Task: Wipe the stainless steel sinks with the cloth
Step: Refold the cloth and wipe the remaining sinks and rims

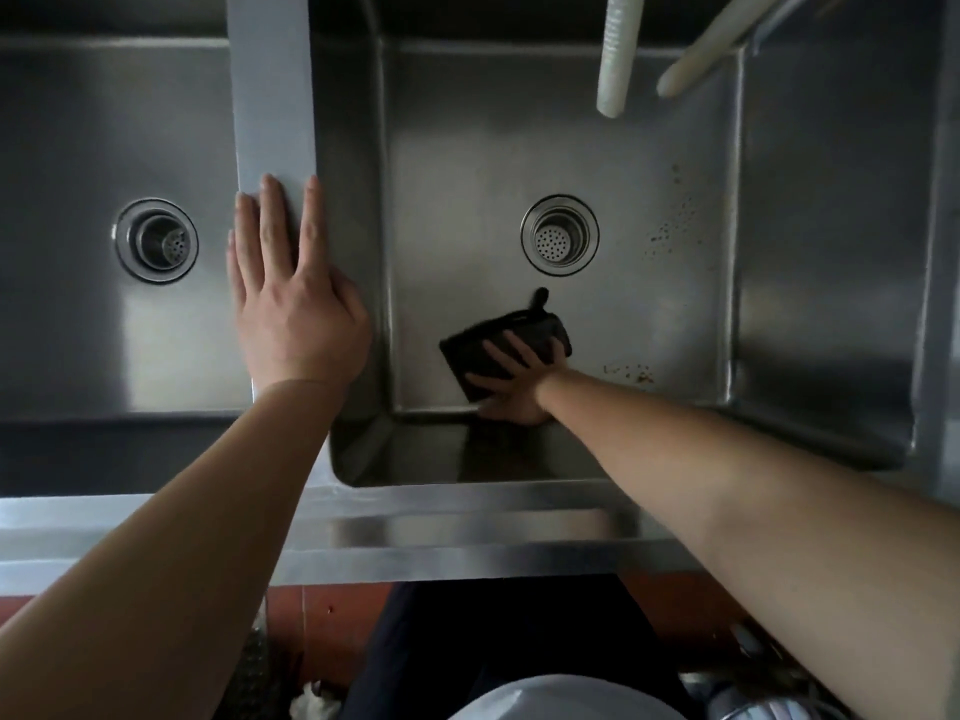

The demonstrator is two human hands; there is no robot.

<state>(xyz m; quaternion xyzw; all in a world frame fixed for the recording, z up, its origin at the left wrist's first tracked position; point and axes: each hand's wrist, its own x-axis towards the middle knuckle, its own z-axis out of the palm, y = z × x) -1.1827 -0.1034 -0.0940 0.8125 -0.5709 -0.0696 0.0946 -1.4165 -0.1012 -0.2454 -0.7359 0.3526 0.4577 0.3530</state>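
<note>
Cloth (498,350): we see it dark, folded into a rough square, pressed flat on the floor of the middle sink near the front wall, a small tail pointing toward the drain.
Middle sink (691,324): deep steel basin, brown specks on its right floor.
Left sink (62,304): steel, round drain.

The sink (571,163) under my right hand (511,392) is brushed steel, satin with soft glare, flecked with dark rusty specks near its right wall; the cloth (498,337) I press is black, matt, finely woven; the divider (272,96) beneath my left hand (291,314) is smooth, paler steel; both drain strainers (560,235) shine brighter, perforated; the hoses (615,54) overhead look off-white plastic, one ribbed.
</note>
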